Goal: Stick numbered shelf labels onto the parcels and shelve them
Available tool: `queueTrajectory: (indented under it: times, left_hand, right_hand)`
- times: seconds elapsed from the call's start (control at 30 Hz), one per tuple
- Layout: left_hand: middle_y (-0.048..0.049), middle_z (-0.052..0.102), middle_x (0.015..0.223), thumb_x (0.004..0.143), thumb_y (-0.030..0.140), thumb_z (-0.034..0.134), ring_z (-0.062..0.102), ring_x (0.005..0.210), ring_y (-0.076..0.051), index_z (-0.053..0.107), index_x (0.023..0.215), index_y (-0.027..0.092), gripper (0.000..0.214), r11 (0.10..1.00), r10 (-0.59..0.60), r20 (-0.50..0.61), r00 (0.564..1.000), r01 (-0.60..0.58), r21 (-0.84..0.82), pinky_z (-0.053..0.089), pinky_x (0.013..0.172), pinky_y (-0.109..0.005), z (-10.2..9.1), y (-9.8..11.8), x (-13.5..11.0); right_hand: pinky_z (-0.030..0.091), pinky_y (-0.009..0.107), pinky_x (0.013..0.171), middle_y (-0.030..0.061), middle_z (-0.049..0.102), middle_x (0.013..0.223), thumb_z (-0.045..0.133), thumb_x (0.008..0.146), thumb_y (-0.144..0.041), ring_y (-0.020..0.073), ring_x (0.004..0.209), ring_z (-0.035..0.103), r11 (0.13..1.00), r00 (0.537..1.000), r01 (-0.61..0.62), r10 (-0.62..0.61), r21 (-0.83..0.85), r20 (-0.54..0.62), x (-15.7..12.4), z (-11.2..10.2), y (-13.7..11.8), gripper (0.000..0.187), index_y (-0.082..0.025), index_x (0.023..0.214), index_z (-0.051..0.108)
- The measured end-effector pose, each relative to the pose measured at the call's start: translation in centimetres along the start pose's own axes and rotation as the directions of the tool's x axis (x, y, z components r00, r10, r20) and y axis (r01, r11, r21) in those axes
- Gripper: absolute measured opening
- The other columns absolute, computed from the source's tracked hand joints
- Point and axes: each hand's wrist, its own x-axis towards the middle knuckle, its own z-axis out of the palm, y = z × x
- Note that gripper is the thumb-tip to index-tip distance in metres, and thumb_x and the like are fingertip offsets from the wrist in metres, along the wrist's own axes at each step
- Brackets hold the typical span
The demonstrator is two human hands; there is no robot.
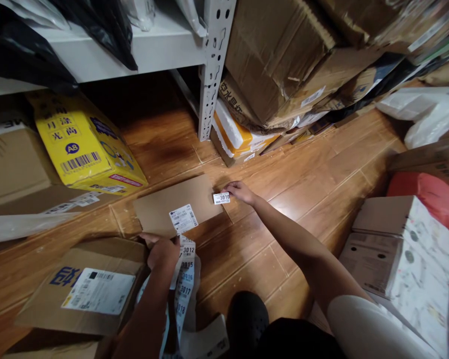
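A flat brown cardboard parcel (172, 202) lies on the wooden floor, with a white shipping label (183, 218) near its front edge. My right hand (238, 192) pinches a small white number sticker (221, 198) reading 3010 and holds it at the parcel's right edge. My left hand (161, 251) is closed on a long strip of numbered stickers (185, 279) that hangs down toward me, and it rests at the parcel's near edge.
A yellow box (86, 144) leans under the white metal shelf (153, 47) at left. Cardboard boxes (284, 60) pile up behind the shelf post. Another labelled carton (86, 289) sits by my left arm. White patterned boxes (404, 244) and a red bag (430, 197) stand at right.
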Motion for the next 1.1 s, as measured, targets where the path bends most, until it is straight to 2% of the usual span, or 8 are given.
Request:
queueTrajectory:
  times: [0.1,0.3,0.43,0.53,0.7,0.83,0.9,1.1]
  left_hand:
    - [-0.0314,0.067,0.102,0.082,0.053,0.048,0.065,0.098,-0.042,0.005,0.142,-0.016,0.102,1.0,0.01,-0.036,0.999,-0.01,0.0,0.051,0.078,-0.049,0.2,-0.1,0.2]
    - [-0.0334,0.067,0.099,0.083,0.054,0.046,0.066,0.097,-0.042,0.018,0.14,-0.018,0.096,0.999,0.007,-0.008,1.0,-0.007,0.037,0.051,0.077,-0.047,0.2,0.0,0.1]
    - [-0.0305,0.068,0.102,0.08,0.05,0.053,0.067,0.094,-0.039,-0.016,0.139,-0.018,0.113,1.0,0.018,-0.076,0.997,-0.019,-0.009,0.051,0.074,-0.044,0.2,-0.3,-0.2]
    - [-0.028,0.069,0.099,0.08,0.049,0.055,0.069,0.088,-0.038,-0.029,0.135,-0.015,0.119,0.999,0.023,-0.123,0.992,-0.028,-0.036,0.051,0.069,-0.043,0.3,-0.6,-0.2]
    - [-0.0266,0.07,0.094,0.083,0.046,0.052,0.069,0.085,-0.036,-0.025,0.138,-0.014,0.112,0.998,0.021,-0.137,0.99,-0.028,-0.049,0.051,0.067,-0.041,0.4,-0.8,-0.1]
    - [-0.0263,0.07,0.097,0.08,0.046,0.056,0.069,0.084,-0.036,-0.027,0.137,-0.013,0.116,0.998,0.008,-0.153,0.988,-0.018,-0.06,0.051,0.065,-0.041,0.4,-0.9,-0.2]
    - [-0.0256,0.071,0.095,0.08,0.046,0.056,0.07,0.084,-0.036,-0.028,0.136,-0.013,0.118,0.998,0.012,-0.156,0.988,-0.021,-0.053,0.051,0.065,-0.041,0.4,-0.9,-0.2]
    - [-0.0269,0.07,0.094,0.08,0.045,0.057,0.07,0.081,-0.035,-0.029,0.135,-0.014,0.118,0.999,0.021,-0.153,0.988,-0.028,-0.044,0.05,0.064,-0.04,0.5,-0.9,0.0]
  right_hand:
    - [0.047,0.023,0.058,0.0026,0.07,0.065,0.054,0.076,-0.034,0.0134,0.06,0.061,0.999,1.0,0.017,-0.017,-0.035,0.009,0.1,0.0,0.1,0.026,-0.014,0.072,0.07]
    - [0.049,0.026,0.065,0.0047,0.072,0.077,0.053,0.078,-0.036,0.0156,0.069,0.064,0.981,0.992,0.108,-0.097,-0.158,0.078,-0.5,-0.7,-0.3,0.028,-0.014,0.081,0.07]
    - [0.048,0.027,0.066,0.0033,0.07,0.077,0.064,0.069,-0.026,0.0157,0.069,0.062,0.925,0.96,0.233,-0.169,-0.3,0.225,-1.3,-1.8,-0.4,0.017,-0.015,0.08,0.069]
    - [0.044,0.027,0.065,0.0015,0.065,0.071,0.061,0.066,-0.015,0.0148,0.065,0.057,0.841,0.928,0.343,-0.234,-0.417,0.291,-1.2,-1.7,-0.5,0.009,-0.017,0.073,0.066]
    - [0.043,0.034,0.082,0.004,0.06,0.082,0.056,0.067,-0.005,0.0205,0.086,0.054,0.682,0.854,0.516,-0.361,-0.519,0.374,0.1,0.3,-1.1,0.018,-0.019,0.075,0.063]
    - [0.042,0.035,0.086,0.0052,0.059,0.086,0.055,0.072,-0.005,0.0219,0.09,0.052,0.481,0.76,0.649,-0.437,-0.59,0.481,1.3,1.5,-1.1,0.017,-0.02,0.076,0.062]
    - [0.043,0.034,0.085,0.0052,0.059,0.087,0.055,0.075,-0.008,0.0215,0.091,0.051,0.423,0.737,0.672,-0.454,-0.607,0.5,1.8,1.7,-0.9,0.013,-0.02,0.074,0.061]
    - [0.044,0.033,0.087,0.004,0.06,0.09,0.055,0.073,-0.007,0.0205,0.094,0.053,0.498,0.801,0.595,-0.432,-0.63,0.415,2.3,2.0,-0.2,0.017,-0.02,0.082,0.061]
